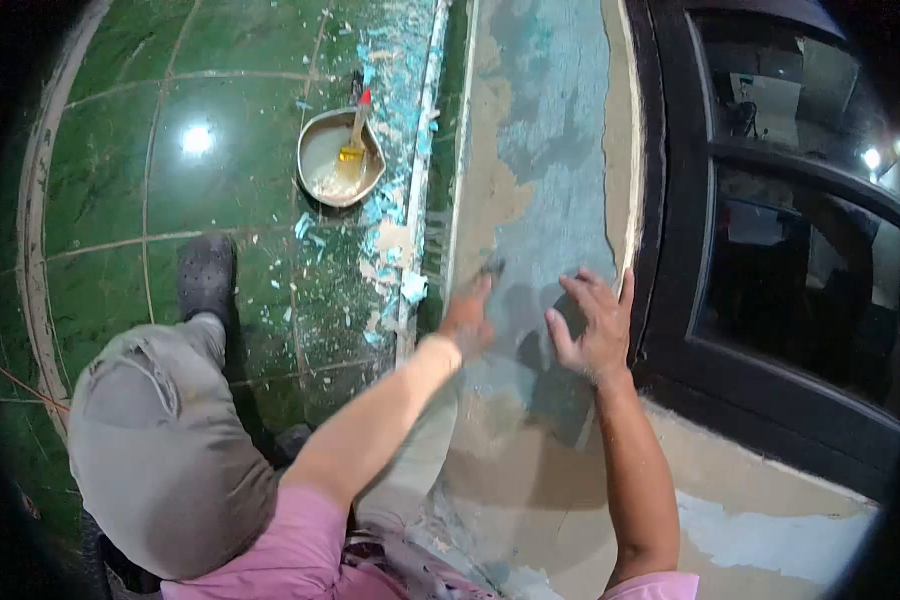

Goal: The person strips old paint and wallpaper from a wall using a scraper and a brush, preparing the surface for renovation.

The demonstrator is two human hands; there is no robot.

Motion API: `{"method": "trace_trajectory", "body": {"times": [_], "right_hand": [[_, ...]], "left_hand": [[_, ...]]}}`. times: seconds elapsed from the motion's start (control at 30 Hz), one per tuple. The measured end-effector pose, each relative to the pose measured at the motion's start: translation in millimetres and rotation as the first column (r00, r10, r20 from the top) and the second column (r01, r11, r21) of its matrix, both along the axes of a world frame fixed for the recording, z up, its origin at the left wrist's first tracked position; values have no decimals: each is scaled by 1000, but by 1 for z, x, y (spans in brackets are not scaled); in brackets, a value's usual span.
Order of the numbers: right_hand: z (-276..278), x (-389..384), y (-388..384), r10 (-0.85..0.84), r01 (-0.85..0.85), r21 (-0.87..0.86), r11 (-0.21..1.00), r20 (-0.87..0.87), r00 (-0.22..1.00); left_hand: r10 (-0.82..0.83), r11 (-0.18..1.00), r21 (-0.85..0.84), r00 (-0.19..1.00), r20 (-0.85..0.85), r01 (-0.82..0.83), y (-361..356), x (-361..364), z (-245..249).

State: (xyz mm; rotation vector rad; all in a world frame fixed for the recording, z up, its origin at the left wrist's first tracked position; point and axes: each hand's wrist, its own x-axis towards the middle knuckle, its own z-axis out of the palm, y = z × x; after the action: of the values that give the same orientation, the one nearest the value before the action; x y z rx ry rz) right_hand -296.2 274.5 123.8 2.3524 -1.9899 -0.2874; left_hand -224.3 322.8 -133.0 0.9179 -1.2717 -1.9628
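My left hand (467, 312), blurred by motion, is at the left side of a wall strip (555, 190) with peeling paint in pale blue-grey and beige. A small dark thing (495, 268) shows at its fingertips; I cannot tell what it is. Further right, my right hand (595, 325) has its fingers spread against the blue-grey surface, close to the dark window frame (665, 300). Neither palm can be seen.
A cut-open pale container (305, 165) with whitish contents and a red-tipped paintbrush (358, 125) stands on green floor tiles (100, 160). Blue and white paint flakes (385, 225) litter the floor along the wall's foot. My shoe (207, 275) rests on the tiles at left.
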Motion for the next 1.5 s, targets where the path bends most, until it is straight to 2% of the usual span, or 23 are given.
{"method": "trace_trajectory", "body": {"times": [0.07,0.13,0.17,0.2,0.23,0.3,0.4,0.47,0.5,0.6,0.63,0.73,0.8,0.87,1.0,1.03,1.07,1.13,1.17,1.27,1.3,1.37,1.5], "right_hand": [[-1,-3,4,-14,13,26,1000,10,1000],[-3,-3,3,-14,14,17,1000,-15,1000],[-3,-1,4,-23,24,23,999,-31,999],[-3,-1,4,-21,22,23,1000,-45,999],[-2,-2,5,-19,20,31,999,-40,999],[-2,-3,2,-7,7,12,1000,-17,1000],[-2,-4,1,-26,27,42,999,-12,1000],[-3,-2,7,-31,31,31,999,-20,999],[-3,-1,8,-35,36,28,999,-17,999],[0,-4,2,-23,23,28,999,-2,1000],[-2,-5,1,-34,34,37,999,4,999],[0,-2,0,-31,31,39,999,-13,999],[-3,-1,3,-29,30,39,999,-25,999],[-2,-3,1,-26,27,24,999,-20,999],[-1,-3,-1,-28,28,40,999,-2,1000],[-1,-3,-1,-35,36,44,998,-32,999],[-1,-1,6,-53,54,49,997,-27,998],[-1,0,0,-43,43,25,999,-13,999],[-1,-3,0,-40,40,33,999,-8,999],[-1,-4,0,-30,31,53,998,-14,999],[-2,-4,0,-16,16,27,999,-14,1000],[-1,-3,8,-30,31,40,999,-36,999],[-3,-2,-9,-25,25,22,999,-10,1000]], "left_hand": [[166,985,43,986,12,-166,9,-11,4],[159,981,-145,968,193,-132,-12,1,21],[-82,978,192,996,22,76,-57,25,37],[-177,961,228,983,58,159,-92,27,32],[-131,985,123,986,106,118,-83,23,33],[264,929,-318,942,209,-190,-39,-9,9],[208,923,-370,949,236,-111,-29,0,22],[-180,976,143,976,119,163,-109,29,35],[-40,999,-34,999,18,40,-123,11,-5],[31,974,-225,998,60,-16,-72,12,1],[250,790,-600,960,130,-125,-44,0,-14],[128,941,-324,989,79,-96,-76,1,2],[-67,994,-83,995,76,73,-113,19,36],[28,965,-263,997,72,-8,-99,12,37],[47,957,-288,994,99,-16,-81,3,37],[-207,976,82,975,86,200,-130,32,76],[-249,965,106,965,78,241,-127,32,74],[-286,953,121,955,71,277,-135,35,77],[201,900,-404,978,49,-164,-80,-2,36],[373,791,-533,928,31,-300,-87,-8,31],[-101,989,-96,985,142,115,-136,23,60],[-284,957,96,951,122,274,-143,20,52],[-128,979,-133,978,167,151,-146,26,61]]}}
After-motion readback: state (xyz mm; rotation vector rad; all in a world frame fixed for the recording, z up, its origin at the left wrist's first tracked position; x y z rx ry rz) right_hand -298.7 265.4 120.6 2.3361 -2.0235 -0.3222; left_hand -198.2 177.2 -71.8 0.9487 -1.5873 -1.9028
